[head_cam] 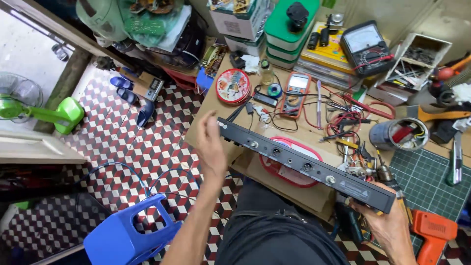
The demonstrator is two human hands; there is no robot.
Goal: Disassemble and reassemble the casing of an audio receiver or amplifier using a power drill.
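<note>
A long black electronics unit (304,164) with jacks and knobs on its rear panel is held level above my lap and the bench edge. My left hand (210,149) presses against its left end, fingers raised. Underneath its right end, my right hand (387,225) grips it. Below the unit lies a red and white round lid (289,176) on cardboard (304,196).
The bench holds an orange multimeter (296,93), a black analog meter (365,46), a round red tin (233,86), tangled wires (343,118), a can of parts (398,133), a green cutting mat (427,179) and an orange drill (431,235). A blue plastic stool (127,233) stands on the checkered floor.
</note>
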